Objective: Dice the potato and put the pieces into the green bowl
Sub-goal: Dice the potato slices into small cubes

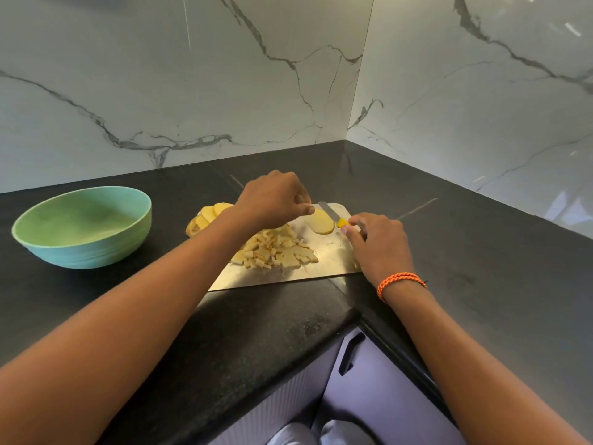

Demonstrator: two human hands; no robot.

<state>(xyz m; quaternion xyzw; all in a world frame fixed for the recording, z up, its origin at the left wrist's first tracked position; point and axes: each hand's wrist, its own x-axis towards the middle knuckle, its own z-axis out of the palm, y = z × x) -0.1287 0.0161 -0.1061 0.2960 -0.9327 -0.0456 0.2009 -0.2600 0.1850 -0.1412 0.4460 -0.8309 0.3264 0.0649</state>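
Left hand pinches slice edge on board; right hand grips knife handle. Slice likely light, stiff, wet-slippery; hold flat by rim. Bowl holds no dice.

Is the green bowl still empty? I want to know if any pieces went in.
Empty: the green bowl shows only its bare inside, and the diced potato lies piled on the cutting board.

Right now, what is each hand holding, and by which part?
Left hand pinches the potato slice at its far edge; right hand touches the knife at its yellow handle.
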